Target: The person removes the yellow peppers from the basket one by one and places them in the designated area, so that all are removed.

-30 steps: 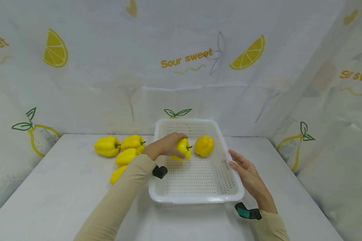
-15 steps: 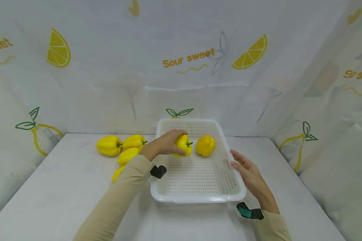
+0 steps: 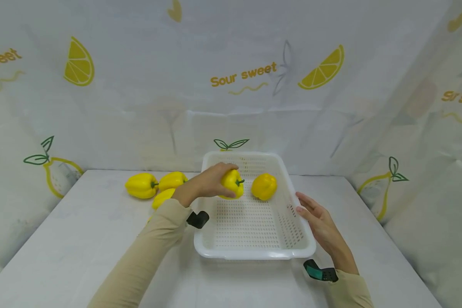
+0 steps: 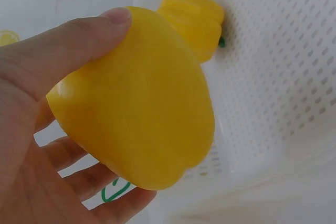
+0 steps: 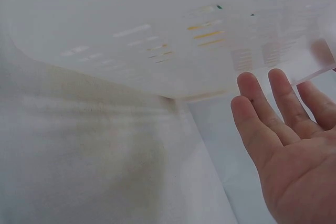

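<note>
My left hand [image 3: 208, 182] grips a yellow bell pepper [image 3: 232, 184] over the left part of a white perforated plastic basket [image 3: 250, 255]. In the left wrist view the thumb lies on top of this pepper [image 4: 142, 98], with the fingers curled beneath it. A second yellow bell pepper [image 3: 264, 187] lies inside the basket, towards its right wall. My right hand [image 3: 323, 224] is at the basket's right side, fingertips right at the rim. In the right wrist view its fingers [image 5: 249, 85] are loosely extended against the basket's outer wall.
Left of the basket, several more yellow bell peppers lie on the white table [image 3: 73, 239], one of them [image 3: 141, 185] at the far left; my left forearm partly covers the nearest. Behind the table hangs a white curtain [image 3: 138, 128] with lemon prints.
The left hand has shifted slightly up and to the left relative to the basket, still gripping its bell pepper. The right hand stays at the rim. The head view has drifted slightly.
</note>
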`<action>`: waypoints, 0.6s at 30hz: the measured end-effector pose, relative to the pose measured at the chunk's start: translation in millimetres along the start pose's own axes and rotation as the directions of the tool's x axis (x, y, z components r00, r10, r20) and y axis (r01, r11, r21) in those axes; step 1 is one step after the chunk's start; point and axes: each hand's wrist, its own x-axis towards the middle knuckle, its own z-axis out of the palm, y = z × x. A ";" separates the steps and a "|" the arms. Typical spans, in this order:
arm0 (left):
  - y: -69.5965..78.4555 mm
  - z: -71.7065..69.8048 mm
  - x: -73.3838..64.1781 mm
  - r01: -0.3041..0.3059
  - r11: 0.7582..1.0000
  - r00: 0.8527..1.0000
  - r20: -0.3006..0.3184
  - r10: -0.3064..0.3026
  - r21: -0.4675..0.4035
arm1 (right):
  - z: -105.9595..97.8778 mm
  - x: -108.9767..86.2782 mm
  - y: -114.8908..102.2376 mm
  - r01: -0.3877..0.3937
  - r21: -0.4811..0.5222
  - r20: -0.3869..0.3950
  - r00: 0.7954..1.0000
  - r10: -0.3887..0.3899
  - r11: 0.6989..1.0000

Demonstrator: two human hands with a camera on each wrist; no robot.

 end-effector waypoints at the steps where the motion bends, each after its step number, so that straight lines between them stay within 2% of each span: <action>1: 0.1 -1.1 -1.5 -0.001 1.000 1.000 -0.004 0.001 0.002 | 0.2 0.0 0.1 0.000 -0.002 -0.002 1.000 0.000 1.000; 18: -2.8 -22.2 -25.3 0.028 1.000 0.999 -0.044 -0.028 -0.001 | -0.1 -0.4 -0.3 0.001 -0.002 -0.003 1.000 -0.001 1.000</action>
